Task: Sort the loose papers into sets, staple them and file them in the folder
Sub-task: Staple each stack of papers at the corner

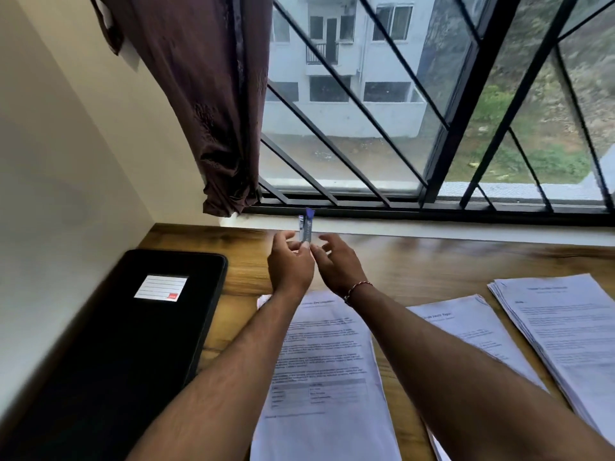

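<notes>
Papers point(326, 361) lie in three printed stacks on the wooden table point(432, 261), nearer the person than the fingers, with one stack under both forearms. The left hand point(290, 262) pinches the lower end of a small blue-and-silver object point(306, 227), upright above its fingertips. The right hand point(336, 261) is just beside it, fingers loosely spread; whether they touch it I cannot tell. A black folder point(133, 327) lies closed, left of the fingers.

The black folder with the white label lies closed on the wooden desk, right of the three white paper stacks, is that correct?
No: the head view shows the black folder lying closed on the wooden desk left of the three white paper stacks.
</notes>
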